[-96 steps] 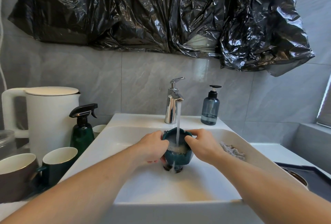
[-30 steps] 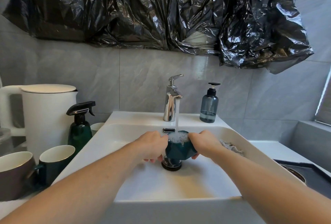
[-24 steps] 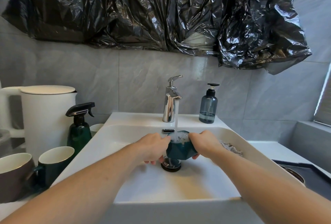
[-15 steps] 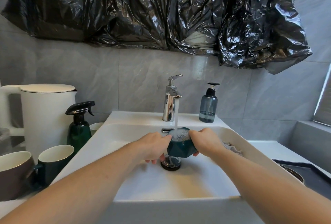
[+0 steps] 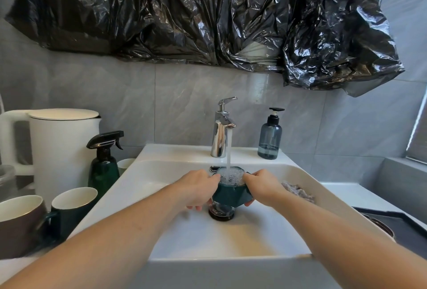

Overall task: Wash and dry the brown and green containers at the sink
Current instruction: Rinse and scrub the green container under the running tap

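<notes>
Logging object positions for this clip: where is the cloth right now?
In the head view the cloth lies bunched on the right side of the sink, against its sloping wall, just beyond the right hand.

White sink [image 5: 254, 237] with chrome faucet [image 5: 220, 137] and soap bottle [image 5: 269, 137] on its ledge, kettle [image 5: 62, 147], spray bottle [image 5: 104, 163], mugs [image 5: 69, 207] stood beside it

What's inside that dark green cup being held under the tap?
The dark green faceted cup is brimful of bubbling, foamy water, with the tap stream pouring in. Foam hides its bottom and inner walls.
</notes>
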